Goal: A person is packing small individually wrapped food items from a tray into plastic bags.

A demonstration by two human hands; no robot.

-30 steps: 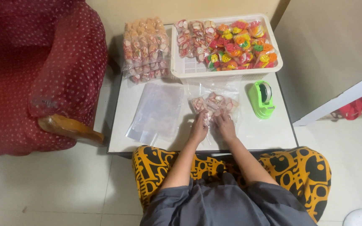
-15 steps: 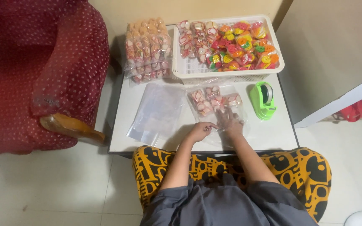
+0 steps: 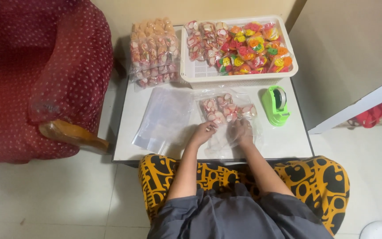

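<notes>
Now, left to right:
Armchair (image 3: 40,75): red, dotted, beside the white table (image 3: 288,141); out of my way.
Packed bundle (image 3: 152,52): wrapped candies stacked at the table's far left corner.
Empty bags (image 3: 164,117): clear, flat, lying near my left hand.
Left hand (image 3: 205,131): fingers curled, pinching the near edge of the candy bag (image 3: 226,110).
Candy bag: on the table before me, pink-white sweets bunched at its far end.
Right hand (image 3: 240,132): inside or under the clear film, I cannot tell which; fingers spread, pressing it flat.
Advice: I judge it best to keep the mouth taut and the sweets pushed back.
Basket (image 3: 237,79): white, behind the bag, holding loose colourful candies.
Tape dispenser (image 3: 276,105): green, just right of the bag.
</notes>
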